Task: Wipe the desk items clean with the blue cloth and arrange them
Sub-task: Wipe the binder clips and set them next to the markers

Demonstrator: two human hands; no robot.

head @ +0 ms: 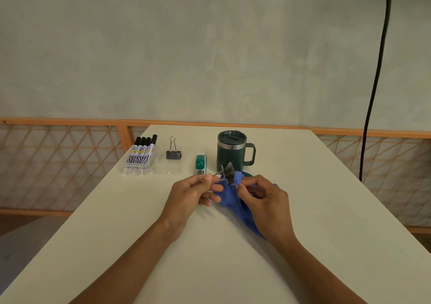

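My left hand (193,193) pinches the wire handles of a black binder clip (227,173) held just above the white desk (163,245). My right hand (263,196) grips the blue cloth (229,197) and presses a bunched part of it against the clip's black body. The rest of the cloth trails down onto the desk under my right wrist. A second binder clip (173,151) stands further back. Left of it lies a clear pack of black markers (141,155). A green correction tape (200,165) and a dark green lidded mug (233,151) sit behind my hands.
An orange wooden lattice railing (70,159) runs behind and on both sides of the desk. A black cable (375,82) hangs down the wall at the right. The desk's left edge slants close to the marker pack.
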